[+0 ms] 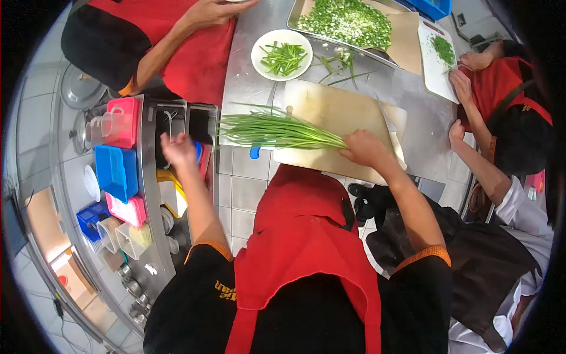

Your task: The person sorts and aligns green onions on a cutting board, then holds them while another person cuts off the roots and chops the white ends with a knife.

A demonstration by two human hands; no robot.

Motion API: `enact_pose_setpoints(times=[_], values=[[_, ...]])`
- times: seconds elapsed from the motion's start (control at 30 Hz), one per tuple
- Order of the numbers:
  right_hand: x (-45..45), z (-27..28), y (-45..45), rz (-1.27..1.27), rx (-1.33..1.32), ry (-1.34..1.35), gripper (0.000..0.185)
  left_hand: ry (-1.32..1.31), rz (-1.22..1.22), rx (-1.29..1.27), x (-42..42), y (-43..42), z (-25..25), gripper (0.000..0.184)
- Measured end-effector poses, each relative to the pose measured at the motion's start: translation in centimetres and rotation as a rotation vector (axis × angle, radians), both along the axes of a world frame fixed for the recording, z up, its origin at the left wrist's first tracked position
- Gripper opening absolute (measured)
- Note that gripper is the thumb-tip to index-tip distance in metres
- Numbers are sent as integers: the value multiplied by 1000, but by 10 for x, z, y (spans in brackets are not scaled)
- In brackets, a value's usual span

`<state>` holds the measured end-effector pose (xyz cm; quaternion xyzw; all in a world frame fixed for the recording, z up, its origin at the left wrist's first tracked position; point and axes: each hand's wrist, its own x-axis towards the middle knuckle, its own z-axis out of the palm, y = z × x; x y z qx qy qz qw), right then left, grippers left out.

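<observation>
My right hand (367,148) is closed round the white root end of a bunch of scallions (277,130). The long green leaves lie across the cutting board (321,106) and reach past its left edge. Off to the left, my left hand (180,151) hangs in the air beside the metal shelving, slightly blurred. Its fingers look apart, with nothing visible in them. What looks like a knife blade (386,118) lies on the board's right side. A blue handle (254,153) pokes out under the scallion leaves at the table edge.
A white bowl (282,55) of cut scallion pieces and a tray (401,58) of chopped scallions stand beyond the board. At right, a co-worker's hands (463,82) work at a white board (435,76). Another person's arm (177,32) is top left. Bins (116,174) line the shelf.
</observation>
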<state>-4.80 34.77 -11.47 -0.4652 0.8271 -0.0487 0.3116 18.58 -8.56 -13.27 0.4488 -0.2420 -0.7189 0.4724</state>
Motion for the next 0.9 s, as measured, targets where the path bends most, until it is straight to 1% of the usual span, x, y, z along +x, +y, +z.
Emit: enact_pose_setpoints(times=[0.03,0.07,0.1,0.17,0.2,0.23,0.27,0.3,0.33,0.37,0.4,0.43,0.47,0.5,0.53,0.57,0.63,0.67,0.7,0.73,0.77,0.8,0.83,0.87,0.9], values=[[-5,3,-1,18,34,-30,31,-174,157,-129,27,-34,-18,20],[-11,4,0,12,40,-23,31,-487,196,-379,45,-43,-13,20],[-14,3,0,12,46,-41,31,-667,356,-500,33,-25,20,22],[-17,2,-1,1,58,-54,32,-693,305,-950,9,5,43,16],[-19,3,-2,-3,79,-76,32,-803,45,-1072,-17,50,71,10],[-21,4,-4,-1,100,-96,32,-913,-318,-1217,-38,97,96,10],[-23,6,-6,4,104,-92,32,-660,-703,-1243,-55,129,97,12],[-25,7,-7,0,127,-121,32,-363,-939,-1392,-83,167,88,13],[-26,7,-7,-4,148,-152,32,-129,-1243,-1748,-106,188,68,16],[-25,4,-5,1,148,-159,32,-116,-1307,-1733,-122,224,48,20],[-23,1,0,-21,92,-142,32,49,-1360,-1813,-143,246,38,19],[-23,-1,2,-45,36,-121,32,100,-1330,-1846,-162,263,16,19],[-23,-3,3,-45,35,-122,32,152,-1296,-1879,-174,272,-4,19],[-24,-5,4,-176,39,-163,32,151,-1296,-1882,-181,269,-8,19],[-26,-6,6,-311,40,-205,31,207,-1441,-1773,-188,267,-12,18],[-30,1,2,-322,36,-210,31,264,-1588,-1651,-193,267,-15,16],[-38,17,-4,-309,128,-305,35,305,-1625,-1647,-194,263,-24,15],[-41,20,-3,-288,130,-317,36,355,-1646,-1652,-197,263,-27,14],[-43,22,1,-282,138,-333,37,356,-1582,-1717,-198,262,-26,15],[-46,22,9,-331,83,-350,38,369,-1515,-1770,-199,262,-26,16],[-47,24,20,-377,34,-364,40,292,-1591,-1770,-198,261,-28,18],[-48,41,29,-543,4,-393,41,208,-1659,-1772,-198,261,-30,20],[-50,54,41,-699,-33,-414,43,174,-1664,-1785,-197,262,-27,20],[-48,56,57,-729,-24,-414,43,125,-1663,-1806,-196,264,-22,19],[-45,54,70,-851,-201,-294,40,147,-1681,-1806,-195,269,-18,19]])
